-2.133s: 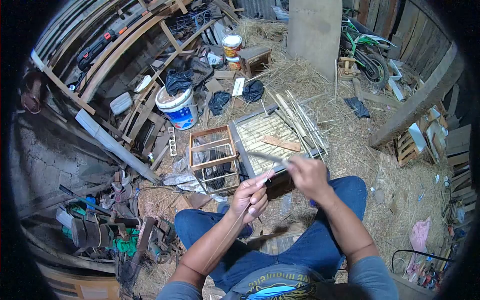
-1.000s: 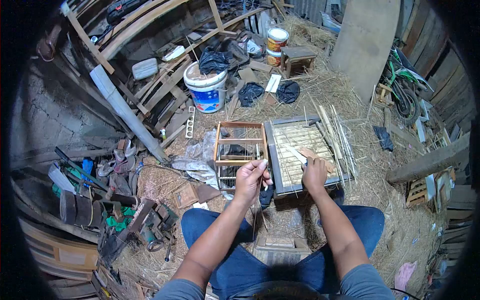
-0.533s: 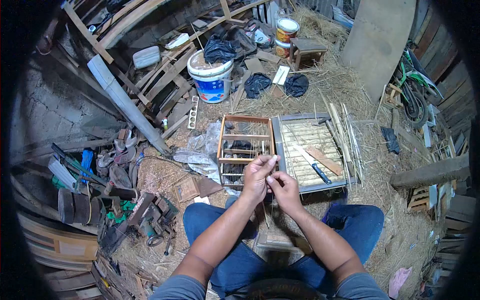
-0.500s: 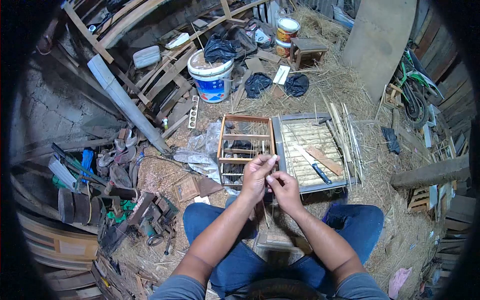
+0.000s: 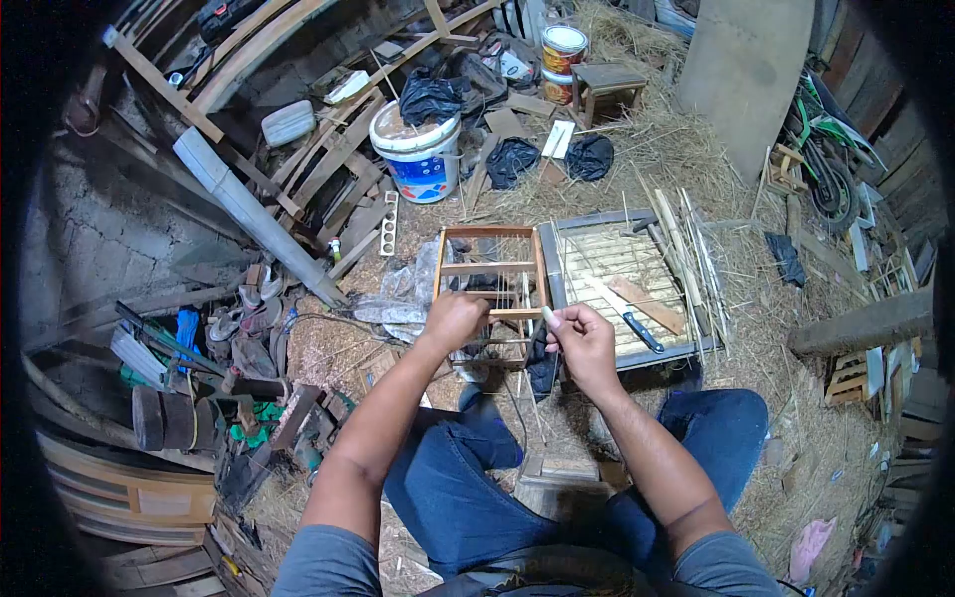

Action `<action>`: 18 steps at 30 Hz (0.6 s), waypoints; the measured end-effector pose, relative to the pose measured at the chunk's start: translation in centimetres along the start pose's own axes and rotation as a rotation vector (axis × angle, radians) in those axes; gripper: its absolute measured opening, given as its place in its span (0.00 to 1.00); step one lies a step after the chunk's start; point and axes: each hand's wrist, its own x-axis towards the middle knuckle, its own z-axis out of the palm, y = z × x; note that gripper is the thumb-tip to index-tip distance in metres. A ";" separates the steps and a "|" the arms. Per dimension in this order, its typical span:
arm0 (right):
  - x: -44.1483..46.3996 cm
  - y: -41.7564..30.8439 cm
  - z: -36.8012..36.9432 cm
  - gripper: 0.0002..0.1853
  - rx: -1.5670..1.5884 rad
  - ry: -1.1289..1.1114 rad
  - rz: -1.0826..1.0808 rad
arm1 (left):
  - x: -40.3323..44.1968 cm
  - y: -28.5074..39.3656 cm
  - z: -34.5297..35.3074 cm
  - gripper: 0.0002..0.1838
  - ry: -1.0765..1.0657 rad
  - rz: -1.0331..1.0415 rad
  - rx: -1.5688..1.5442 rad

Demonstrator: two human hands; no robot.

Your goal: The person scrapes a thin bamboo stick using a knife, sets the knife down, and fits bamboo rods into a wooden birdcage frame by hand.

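A small wooden frame (image 5: pixel 487 269) with crossbars and thin sticks stands in front of me. My left hand (image 5: pixel 458 320) is closed over its near left corner, fingers curled onto the near rail. By the near right corner, my right hand (image 5: pixel 585 343) has thumb and fingertips pinched together; whatever lies between them is too small to make out. To the right, a slatted panel (image 5: pixel 587 239) with a grey border lies next to the frame. On it rest a knife (image 5: pixel 642 331) with a dark handle, a flat piece of wood (image 5: pixel 647 305) and a hammer (image 5: pixel 639 227).
Long split sticks (image 5: pixel 686 259) lie along the panel's right side. A white bucket (image 5: pixel 418 164) stands beyond the frame, near black plastic bags (image 5: pixel 512 162). A grey post (image 5: pixel 254 214) leans at left. Wooden beam (image 5: pixel 865 328) juts in at right.
My hands were together in front of the frame. The left has moved left onto the frame's near corner; the right has shifted slightly right and up, beside the other corner.
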 end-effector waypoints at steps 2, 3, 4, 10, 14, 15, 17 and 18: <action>-0.1 -0.5 -0.2 0.10 0.028 -0.009 -0.027 | -0.3 -1.2 1.0 0.08 0.050 0.025 0.008; -0.2 -0.7 -0.4 0.10 0.029 -0.007 -0.029 | -0.4 -1.4 0.6 0.07 0.099 0.043 0.015; -0.3 -1.0 -0.4 0.09 0.020 -0.016 -0.041 | -0.6 -1.8 0.0 0.09 0.104 0.054 0.033; -1.8 -2.9 -0.7 0.07 0.044 -0.074 -0.125 | -1.2 -3.8 -5.1 0.10 0.159 0.025 -0.005; -2.3 -3.8 -1.3 0.07 0.046 -0.081 -0.188 | -1.7 -4.3 -11.5 0.11 0.261 -0.056 -0.099; -2.5 -4.2 -1.4 0.07 0.050 -0.081 -0.195 | -1.8 -5.0 -12.6 0.11 0.307 -0.036 -0.103; -3.2 -5.8 -1.6 0.06 0.104 -0.046 -0.193 | -2.2 -3.8 -16.7 0.13 0.203 -0.336 -0.226; -3.7 -6.9 -1.6 0.05 0.086 -0.036 -0.195 | -2.6 -3.6 -18.5 0.15 0.254 -0.276 -0.185</action>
